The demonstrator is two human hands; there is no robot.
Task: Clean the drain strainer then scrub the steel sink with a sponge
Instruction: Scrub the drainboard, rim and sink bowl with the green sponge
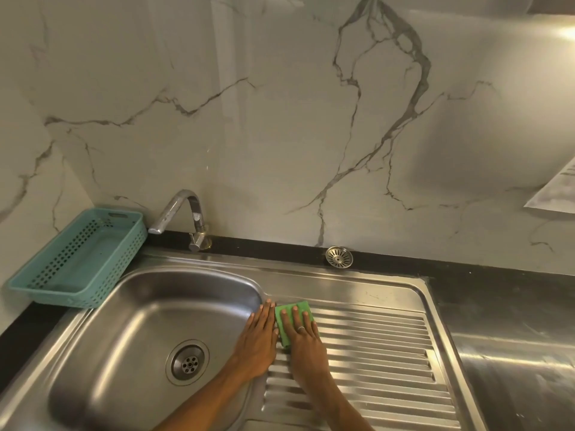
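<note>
A steel sink (pixel 149 309) with a ribbed drainboard (pixel 373 353) to its right fills the lower view. On the drainboard's near-left corner lies a green sponge (pixel 287 314), and my right hand (pixel 303 340) presses flat on top of it, fingers spread. My left hand (pixel 258 340) rests flat on the basin's right rim beside the sponge, holding nothing. The round steel drain strainer (pixel 339 257) stands propped against the wall behind the drainboard. The basin's drain hole (pixel 187 363) is uncovered.
A chrome tap (pixel 183 219) stands behind the basin. A teal perforated basket (pixel 81 259) sits on the black counter at the left. The marble wall is behind. A steel surface (pixel 516 368) extends at the right.
</note>
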